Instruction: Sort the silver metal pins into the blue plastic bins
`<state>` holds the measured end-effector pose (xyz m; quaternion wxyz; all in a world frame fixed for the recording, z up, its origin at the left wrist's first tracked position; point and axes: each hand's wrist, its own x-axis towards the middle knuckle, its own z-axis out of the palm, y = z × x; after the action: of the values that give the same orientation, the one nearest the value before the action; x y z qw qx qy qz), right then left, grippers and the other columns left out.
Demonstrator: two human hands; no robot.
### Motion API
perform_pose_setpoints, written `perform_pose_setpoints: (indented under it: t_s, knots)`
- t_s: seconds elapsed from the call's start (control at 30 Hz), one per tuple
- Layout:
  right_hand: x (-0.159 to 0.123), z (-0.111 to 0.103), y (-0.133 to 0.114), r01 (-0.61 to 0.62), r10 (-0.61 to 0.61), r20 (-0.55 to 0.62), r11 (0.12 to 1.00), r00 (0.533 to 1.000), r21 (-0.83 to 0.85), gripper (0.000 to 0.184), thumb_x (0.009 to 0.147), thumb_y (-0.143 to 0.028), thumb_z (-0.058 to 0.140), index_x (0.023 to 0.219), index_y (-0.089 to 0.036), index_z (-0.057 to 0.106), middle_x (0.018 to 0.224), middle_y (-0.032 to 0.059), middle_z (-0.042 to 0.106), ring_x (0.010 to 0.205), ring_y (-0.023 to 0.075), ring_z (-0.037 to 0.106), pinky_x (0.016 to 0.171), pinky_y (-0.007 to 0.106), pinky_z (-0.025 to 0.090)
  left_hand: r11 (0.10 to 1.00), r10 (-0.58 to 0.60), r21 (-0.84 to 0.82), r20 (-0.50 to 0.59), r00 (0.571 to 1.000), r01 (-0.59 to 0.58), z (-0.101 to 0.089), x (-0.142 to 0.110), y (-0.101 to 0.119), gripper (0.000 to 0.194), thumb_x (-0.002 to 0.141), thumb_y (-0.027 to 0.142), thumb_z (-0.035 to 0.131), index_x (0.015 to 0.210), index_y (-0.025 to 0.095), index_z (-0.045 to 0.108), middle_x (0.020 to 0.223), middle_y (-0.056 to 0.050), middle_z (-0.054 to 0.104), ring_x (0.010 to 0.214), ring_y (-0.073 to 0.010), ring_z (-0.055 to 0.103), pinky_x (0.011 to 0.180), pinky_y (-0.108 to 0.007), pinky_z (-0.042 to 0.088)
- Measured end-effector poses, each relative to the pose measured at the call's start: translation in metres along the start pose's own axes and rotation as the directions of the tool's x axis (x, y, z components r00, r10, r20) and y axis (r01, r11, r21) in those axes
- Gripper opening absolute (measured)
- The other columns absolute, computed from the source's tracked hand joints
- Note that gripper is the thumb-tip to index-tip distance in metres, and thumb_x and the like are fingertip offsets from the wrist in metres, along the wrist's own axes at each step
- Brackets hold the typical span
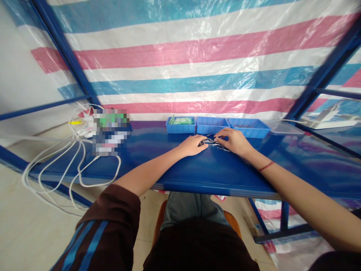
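Note:
A loose pile of small, thin metal pieces [212, 142], silver and dark, lies on the blue tabletop between my two hands. They are too small to name exactly. My left hand [193, 146] rests at the left side of the pile, its thumb and fingers apart and curved about the near pieces. From the right, my right hand [234, 141] reaches in with thumb and forefinger apart at the pile's edge. A few pieces stick out under its thumb. Its other fingers are partly hidden.
Behind the hands stand three blue bins: the left bin [181, 129] with green packets, the middle bin [212, 130], and the right bin [252, 132] with small metal pieces. White cables [80, 165] and a blurred-out item [110, 131] are at left. A clear lid [290, 128] lies right.

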<state>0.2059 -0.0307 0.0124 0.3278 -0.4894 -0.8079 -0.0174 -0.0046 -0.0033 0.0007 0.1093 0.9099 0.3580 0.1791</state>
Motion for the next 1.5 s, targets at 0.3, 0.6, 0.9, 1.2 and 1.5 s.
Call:
perform_pose_setpoints:
  t_s: [0.3, 0.6, 0.9, 1.2, 1.5]
  knots:
    - [0.001, 0.006, -0.010, -0.137, 0.226, -0.108, 0.839, 0.968, 0.526, 0.028, 0.073, -0.044, 0.070, 0.085, -0.019, 0.067, 0.087, 0.0072, 0.073, 0.079, 0.0214, 0.068, 0.076, 0.037, 0.054, 0.908, -0.154, -0.418, -0.278, 0.948, 0.025, -0.003, 0.005, 0.001, 0.023, 0.084, 0.031, 0.060, 0.100, 0.016, 0.066, 0.103, -0.007, 0.071, 0.094, -0.0177, 0.066, 0.089, -0.030, 0.049]
    - [0.000, 0.005, -0.016, -0.206, 0.308, -0.023, 0.687, 0.951, 0.697, 0.037, 0.065, -0.051, 0.077, 0.079, -0.019, 0.066, 0.071, 0.0033, 0.070, 0.065, 0.0157, 0.063, 0.062, 0.029, 0.050, 0.759, -0.145, -0.639, -0.357, 0.923, -0.128, -0.003, 0.008, 0.005, 0.018, 0.082, 0.030, 0.063, 0.088, 0.014, 0.065, 0.085, -0.004, 0.070, 0.071, -0.0116, 0.064, 0.072, -0.025, 0.049]
    - [-0.001, 0.002, -0.022, -0.252, 0.262, 0.104, 0.630, 0.959, 0.735, 0.039, 0.067, -0.054, 0.074, 0.082, -0.019, 0.067, 0.074, 0.0037, 0.071, 0.069, 0.0155, 0.064, 0.063, 0.027, 0.048, 0.677, -0.117, -0.706, -0.385, 0.916, -0.210, -0.003, 0.008, 0.009, 0.017, 0.081, 0.029, 0.063, 0.086, 0.013, 0.064, 0.083, -0.004, 0.068, 0.069, -0.0106, 0.062, 0.071, -0.025, 0.049]
    - [0.000, 0.000, -0.025, -0.282, 0.240, 0.167, 0.603, 0.956, 0.746, 0.038, 0.068, -0.055, 0.073, 0.079, -0.019, 0.067, 0.077, 0.0034, 0.068, 0.066, 0.0126, 0.059, 0.057, 0.025, 0.045, 0.703, -0.128, -0.664, -0.471, 0.873, -0.255, -0.006, 0.007, 0.013, 0.014, 0.083, 0.028, 0.062, 0.088, 0.016, 0.063, 0.086, -0.002, 0.065, 0.065, -0.0073, 0.060, 0.064, -0.021, 0.046]
    - [0.005, -0.005, -0.027, -0.187, 0.293, -0.007, 0.629, 0.956, 0.754, 0.034, 0.066, -0.050, 0.075, 0.076, -0.020, 0.063, 0.063, -0.0002, 0.062, 0.057, 0.0122, 0.055, 0.054, 0.026, 0.043, 0.842, -0.050, -0.504, -0.430, 0.902, -0.193, -0.002, 0.005, 0.010, 0.015, 0.087, 0.029, 0.056, 0.089, 0.016, 0.062, 0.082, -0.002, 0.066, 0.069, -0.0108, 0.060, 0.067, -0.024, 0.047]
